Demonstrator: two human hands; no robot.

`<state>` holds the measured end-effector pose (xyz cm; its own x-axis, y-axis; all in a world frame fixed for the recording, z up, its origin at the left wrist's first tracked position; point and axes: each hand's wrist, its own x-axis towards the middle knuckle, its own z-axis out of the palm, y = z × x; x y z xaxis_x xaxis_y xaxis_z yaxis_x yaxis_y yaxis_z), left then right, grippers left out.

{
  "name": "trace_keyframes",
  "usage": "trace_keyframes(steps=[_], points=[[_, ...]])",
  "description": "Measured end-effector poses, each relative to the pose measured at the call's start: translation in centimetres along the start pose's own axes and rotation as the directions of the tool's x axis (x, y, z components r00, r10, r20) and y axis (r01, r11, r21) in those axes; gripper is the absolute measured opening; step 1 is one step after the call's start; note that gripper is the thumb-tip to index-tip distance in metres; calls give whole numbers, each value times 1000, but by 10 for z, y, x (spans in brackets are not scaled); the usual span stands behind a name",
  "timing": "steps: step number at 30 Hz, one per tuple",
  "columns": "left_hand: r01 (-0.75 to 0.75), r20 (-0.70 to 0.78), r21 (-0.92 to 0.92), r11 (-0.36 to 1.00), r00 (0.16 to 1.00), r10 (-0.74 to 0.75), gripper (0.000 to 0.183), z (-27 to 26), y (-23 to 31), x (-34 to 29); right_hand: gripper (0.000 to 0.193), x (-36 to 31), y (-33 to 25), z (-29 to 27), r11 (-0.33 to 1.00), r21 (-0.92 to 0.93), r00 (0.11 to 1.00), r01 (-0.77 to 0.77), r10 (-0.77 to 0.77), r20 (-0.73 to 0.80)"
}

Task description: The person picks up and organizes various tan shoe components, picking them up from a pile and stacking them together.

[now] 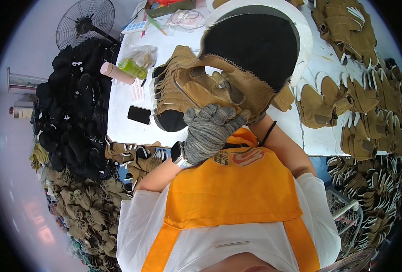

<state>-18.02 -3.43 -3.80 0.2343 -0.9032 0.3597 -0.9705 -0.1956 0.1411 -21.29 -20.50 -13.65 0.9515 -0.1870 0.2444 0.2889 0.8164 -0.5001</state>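
Close to the camera I hold up a tan shoe upper with a black inner lining and a pale rim around its far end. My left hand, in a grey knit glove, has its fingers curled over the upper's near edge. My right hand reaches in from behind the upper; only gloved fingers show through its opening, gripping the material, and the rest is hidden. Just left of it, a row of stacked tan uppers lies on the white table, partly covered by my work.
A black phone, a pink bottle and a green bottle are at the table's left. Tan shoe pieces line the right side. Black piles and a fan stand left; a metal rack is lower right.
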Motion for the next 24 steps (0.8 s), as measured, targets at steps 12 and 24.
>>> trace_keyframes(steps=[12,24], points=[[315,12,-360,879,943,-333,57,-4,-45,9,32,18,-51,51,706,-638,890,-309,-21,-455],[50,400,-819,-572,764,-506,66,-15,-24,29,28,7,-94,110,499,-833,930,-237,-131,-343]])
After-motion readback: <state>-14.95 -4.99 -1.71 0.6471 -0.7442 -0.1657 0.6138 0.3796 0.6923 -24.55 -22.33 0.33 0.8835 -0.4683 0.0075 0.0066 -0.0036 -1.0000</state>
